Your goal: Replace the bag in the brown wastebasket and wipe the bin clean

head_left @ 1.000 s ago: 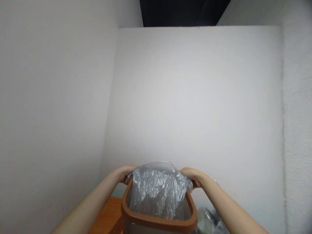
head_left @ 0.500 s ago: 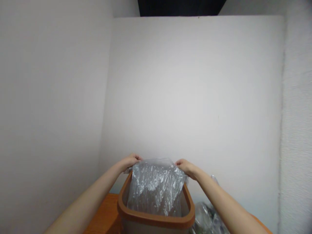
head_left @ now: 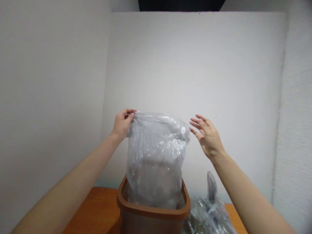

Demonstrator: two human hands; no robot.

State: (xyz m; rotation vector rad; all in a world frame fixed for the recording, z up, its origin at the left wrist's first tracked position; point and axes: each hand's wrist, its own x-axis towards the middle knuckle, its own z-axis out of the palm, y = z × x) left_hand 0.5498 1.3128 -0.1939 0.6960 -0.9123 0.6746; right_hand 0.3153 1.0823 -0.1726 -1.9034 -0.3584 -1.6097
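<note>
A clear plastic bag [head_left: 157, 152] rises out of a trash bin [head_left: 152, 213] that has a brown rim and a greyish body. The lower part of the bag hangs inside the bin. At the bag's upper left corner, my left hand [head_left: 123, 123] pinches its top edge. Just beyond the bag's upper right corner is my right hand [head_left: 206, 135], its fingers apart and nothing held in them. That corner droops slightly.
On the orange-brown wooden table [head_left: 95, 208], a crumpled clear plastic bag [head_left: 208, 214] with a knotted-looking upright end stands right of the bin. A white wall [head_left: 190, 71] rises close behind, with another wall on the left.
Both hands have risen from the bin's far rim, and the bag has been drawn upward out of the bin. My right hand has let go of the bag's corner and moved right.
</note>
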